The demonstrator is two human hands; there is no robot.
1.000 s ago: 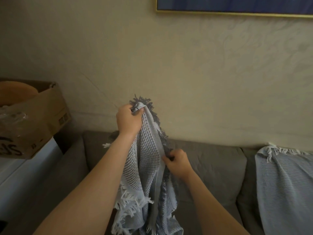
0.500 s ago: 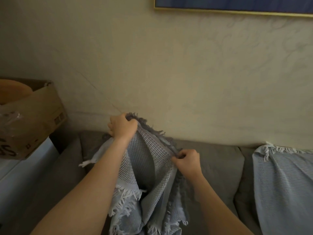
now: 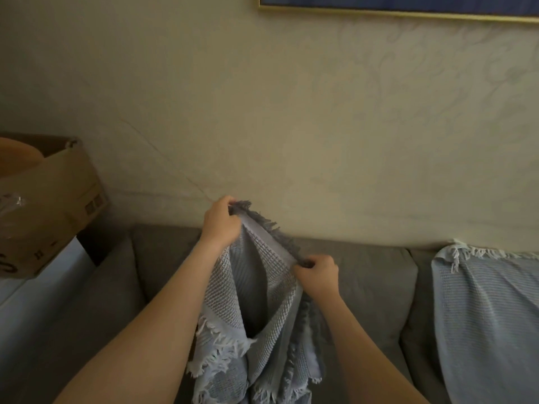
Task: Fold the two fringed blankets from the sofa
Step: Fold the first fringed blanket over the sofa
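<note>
1. Cardboard forms the open box [image 3: 55, 196] at the left edge. It rests on a white surface [image 3: 38, 290] beside the sofa's arm. Inside it lie a rounded orange-tan object [image 3: 16, 153], partly cut off by the frame, and some crinkled clear plastic [image 3: 10, 199].
2. A small printed label [image 3: 94, 204] on the box's side looks like a barcode patch. Dark letters [image 3: 11, 266] run along the box's lower left. Both are too blurred and cropped to read.
3. The person's left hand [image 3: 220, 221] is raised in front of the sofa back, its fingers curled round a fringed corner of the grey-blue waffle-weave blanket [image 3: 253, 304].
4. The right hand [image 3: 319, 274], lower and to the right, pinches the same dark-fringed edge between thumb and curled fingers. That edge runs straight and slanted between the two hands.
5. The rest of that blanket hangs in folds between the forearms, in front of the grey sofa [image 3: 367, 290]. Pale fringe shows near its bottom.
6. The second blanket [image 3: 484, 316], pale blue with white fringe along its top, lies draped over the sofa's back cushion at the right, well apart from the hands.
7. A gold-edged blue picture [image 3: 408, 2] hangs on the cream wall [image 3: 291, 112] above.
</note>
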